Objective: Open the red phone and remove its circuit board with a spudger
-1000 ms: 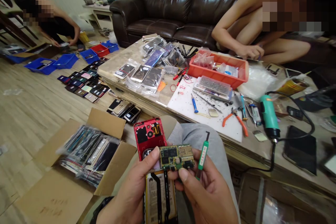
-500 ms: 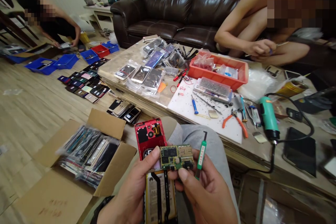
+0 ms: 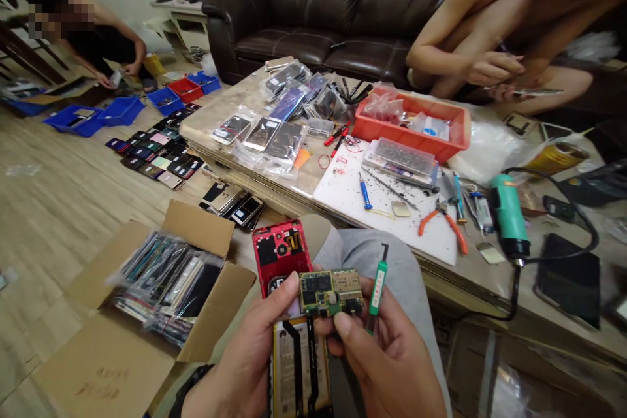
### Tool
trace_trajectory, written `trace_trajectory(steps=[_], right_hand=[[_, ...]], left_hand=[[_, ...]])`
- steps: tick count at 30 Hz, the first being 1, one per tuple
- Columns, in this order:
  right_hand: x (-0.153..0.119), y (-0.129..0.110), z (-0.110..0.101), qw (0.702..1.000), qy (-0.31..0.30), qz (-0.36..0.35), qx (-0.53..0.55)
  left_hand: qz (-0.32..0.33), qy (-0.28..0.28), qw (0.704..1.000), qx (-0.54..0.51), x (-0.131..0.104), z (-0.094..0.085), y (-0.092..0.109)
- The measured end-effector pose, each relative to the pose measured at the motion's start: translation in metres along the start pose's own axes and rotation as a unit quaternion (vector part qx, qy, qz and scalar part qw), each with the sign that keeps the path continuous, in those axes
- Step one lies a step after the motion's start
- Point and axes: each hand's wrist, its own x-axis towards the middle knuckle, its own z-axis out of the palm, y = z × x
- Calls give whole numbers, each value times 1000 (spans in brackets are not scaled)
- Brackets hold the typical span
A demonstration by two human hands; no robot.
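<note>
A green phone circuit board is pinched between both hands above my lap. My left hand has its thumb on the board's left end and also supports the opened phone, whose battery and black flex strips show below the board. Behind the board, a red back cover stands tilted, touching the phone parts. My right hand grips the board's lower right edge with thumb and fingers. A green pry tool with a hooked dark tip is also tucked in that hand, pointing upward.
A low table holds bagged phones, a red bin, pliers and a green heat gun. An open carton of bagged parts stands left. Two people crouch, at far left and beyond the table; blue trays lie on the floor.
The view has shifted slightly. The person across the table now holds a flat object and a thin tool over it. My hands keep nearly the same hold on the board.
</note>
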Motion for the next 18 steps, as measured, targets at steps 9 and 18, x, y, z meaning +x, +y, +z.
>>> trace_trajectory(steps=[9, 18], right_hand=[[2, -1, 2, 1000, -5, 11, -3], [4, -1, 3, 1000, 15, -3, 1]], left_hand=[[-8, 25, 1000, -7, 1, -3, -2], [-4, 2, 999, -37, 4, -6, -1]])
